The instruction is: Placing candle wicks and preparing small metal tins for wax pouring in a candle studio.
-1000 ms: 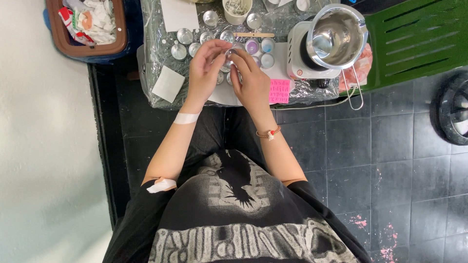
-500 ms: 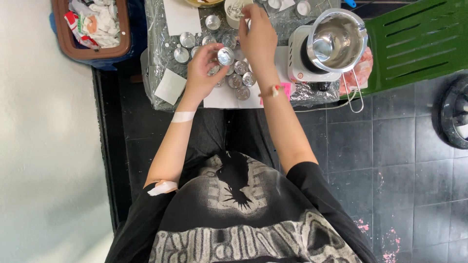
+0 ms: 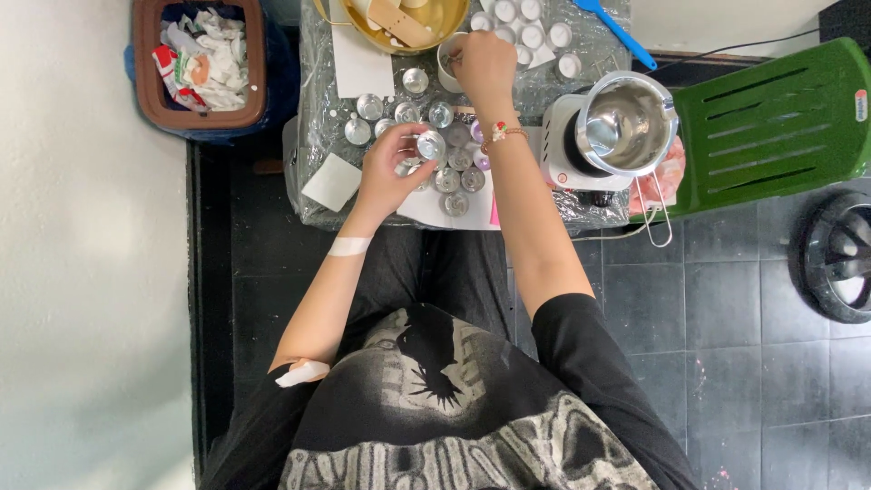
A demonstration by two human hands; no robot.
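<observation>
Seen from overhead, a person in a black printed shirt sits at a low table [image 3: 318, 213] wrapped in clear plastic film, a covering that seems meant to keep spills off the surface.

Nearest the body, the left hand [image 3: 392, 165] is curled around a small round silver tin [image 3: 431, 145], fingers closed about its side and the open top turned up, held just above the near half of the table. Directly beside that tin, more silver tins [image 3: 454, 172] sit clustered on a sheet of white paper [image 3: 422, 207], close enough to pick up one at a time.

Farther across the table, the right hand [image 3: 484, 65], a beaded bracelet at its wrist, reaches over the cluster to a white cup [image 3: 446, 65]. Its fingers are bunched at the cup's rim as if pinching something small; what, if anything, they grip cannot be made out.

Right of the tins, a steel pot [image 3: 626, 122] rests on a white hotplate [image 3: 564, 145] at the table's edge. At the far side lie a gold bowl [image 3: 435, 23] holding wooden sticks and a blue spatula [image 3: 617, 32]. Off the table's far left corner stands a brown bin [image 3: 150, 63] full of scraps, within arm's reach.
</observation>
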